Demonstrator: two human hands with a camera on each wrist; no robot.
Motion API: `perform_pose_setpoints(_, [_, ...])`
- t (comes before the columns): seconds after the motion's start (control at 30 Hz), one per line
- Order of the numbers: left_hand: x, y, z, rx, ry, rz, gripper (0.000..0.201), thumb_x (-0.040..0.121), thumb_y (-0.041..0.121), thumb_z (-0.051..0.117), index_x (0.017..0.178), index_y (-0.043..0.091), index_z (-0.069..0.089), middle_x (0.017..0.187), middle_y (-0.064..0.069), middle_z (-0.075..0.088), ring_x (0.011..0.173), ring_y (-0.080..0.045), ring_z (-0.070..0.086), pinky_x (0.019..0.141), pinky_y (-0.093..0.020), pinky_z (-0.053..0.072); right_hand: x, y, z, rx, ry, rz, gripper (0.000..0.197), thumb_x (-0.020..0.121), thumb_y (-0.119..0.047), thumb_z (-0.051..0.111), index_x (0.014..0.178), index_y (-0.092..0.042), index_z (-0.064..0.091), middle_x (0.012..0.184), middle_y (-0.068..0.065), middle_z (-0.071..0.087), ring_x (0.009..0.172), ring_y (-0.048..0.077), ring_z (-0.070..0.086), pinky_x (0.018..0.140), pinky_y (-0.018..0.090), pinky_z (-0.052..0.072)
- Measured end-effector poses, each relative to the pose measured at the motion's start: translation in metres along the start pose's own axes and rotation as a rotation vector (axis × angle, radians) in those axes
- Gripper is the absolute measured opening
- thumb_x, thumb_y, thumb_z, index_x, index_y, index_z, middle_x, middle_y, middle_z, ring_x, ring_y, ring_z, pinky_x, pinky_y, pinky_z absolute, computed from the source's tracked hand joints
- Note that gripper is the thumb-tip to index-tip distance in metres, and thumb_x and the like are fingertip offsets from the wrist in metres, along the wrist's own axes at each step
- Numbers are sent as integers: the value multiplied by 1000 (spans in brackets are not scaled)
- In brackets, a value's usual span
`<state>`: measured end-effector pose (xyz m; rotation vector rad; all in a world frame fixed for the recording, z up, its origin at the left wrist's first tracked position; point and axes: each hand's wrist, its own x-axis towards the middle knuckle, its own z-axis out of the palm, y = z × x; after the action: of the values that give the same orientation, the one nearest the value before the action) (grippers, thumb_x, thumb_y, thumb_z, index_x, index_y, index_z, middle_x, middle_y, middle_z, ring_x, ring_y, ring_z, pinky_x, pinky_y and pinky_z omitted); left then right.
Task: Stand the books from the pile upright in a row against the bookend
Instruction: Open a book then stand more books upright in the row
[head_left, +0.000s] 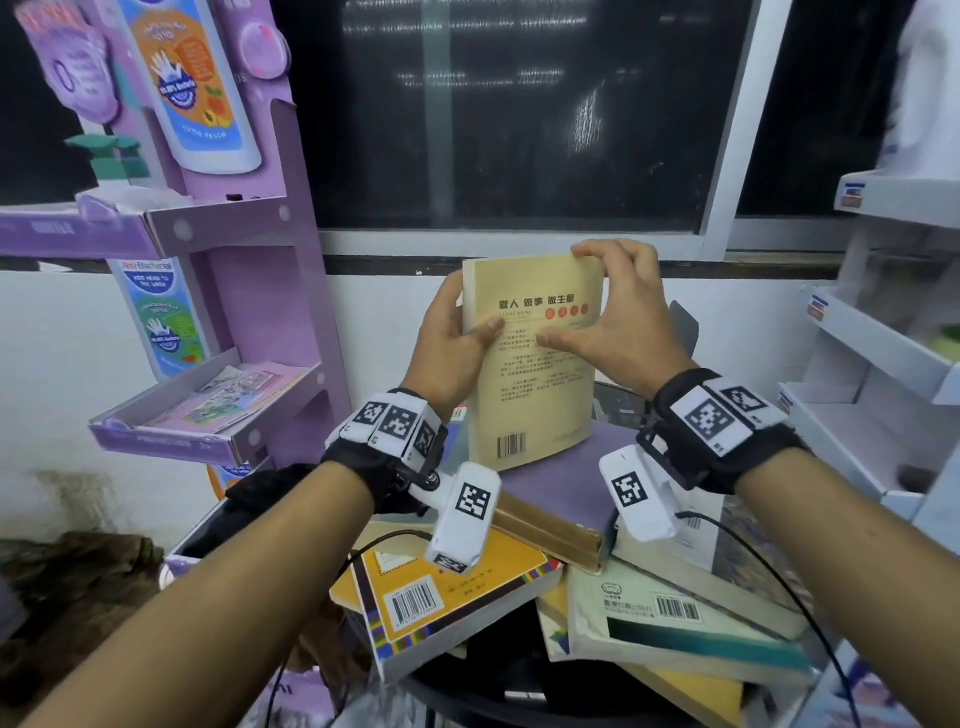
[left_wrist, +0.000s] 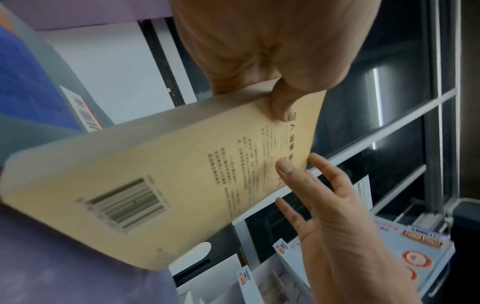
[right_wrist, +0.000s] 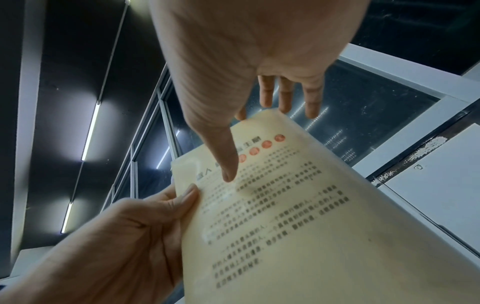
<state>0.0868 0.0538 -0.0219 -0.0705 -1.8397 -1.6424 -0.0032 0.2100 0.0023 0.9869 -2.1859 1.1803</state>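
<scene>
A tan paperback (head_left: 535, 384) (left_wrist: 155, 181) (right_wrist: 298, 226) stands almost upright, back cover toward me, its bottom edge on a purple book (head_left: 561, 478) that tops the pile. My left hand (head_left: 465, 332) (left_wrist: 259, 61) grips its left edge, thumb on the cover. My right hand (head_left: 613, 306) (right_wrist: 233, 61) holds the top right corner, thumb on the cover and fingers curled over the top edge. A grey metal bookend (head_left: 684, 325) shows just behind my right hand. More books lie flat below, among them one with a coloured border (head_left: 447, 608) and a white and teal one (head_left: 675, 623).
A purple cardboard display stand (head_left: 249, 312) with shelves rises close on the left. White shelving (head_left: 883, 364) stands at the right. A dark window (head_left: 519, 130) fills the wall behind. Black cables hang from both wrists over the pile, which sits on a dark round surface (head_left: 467, 691).
</scene>
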Motion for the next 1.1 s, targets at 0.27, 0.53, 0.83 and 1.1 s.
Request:
perform_pose_setpoints(0.27, [4, 7, -19, -177, -173, -31, 41, 94, -4, 49, 133, 11, 45, 118, -18, 66, 101, -34, 67, 77, -43, 57, 2, -14, -18, 85, -41, 6, 84, 60, -30, 90, 131, -31, 45, 128, -5, 42, 109, 10, 50, 85, 17, 48])
perform_pose_setpoints(0.53, [1, 1, -36, -313, -287, -80, 48, 91, 5, 50, 137, 13, 42, 122, -14, 65, 106, -35, 65, 79, -46, 57, 3, -22, -43, 243, -310, 35, 46, 67, -27, 86, 106, -37, 63, 105, -14, 67, 97, 8, 66, 82, 33, 58])
perform_pose_setpoints(0.83, [6, -7, -32, -409, -218, -89, 48, 88, 8, 50, 136, 9, 44, 117, -15, 65, 101, -32, 65, 81, -46, 55, 7, -42, -54, 281, -476, 43, 45, 72, -15, 82, 110, -31, 66, 104, -9, 70, 88, 10, 72, 67, 36, 61])
perform_pose_setpoints(1.1, [8, -10, -25, -459, -228, -116, 48, 89, 17, 49, 136, 6, 44, 112, -14, 66, 96, -29, 65, 84, -44, 53, 2, -60, -56, 201, -646, 80, 57, 78, -26, 78, 129, -35, 55, 109, -8, 65, 84, 13, 72, 64, 38, 62])
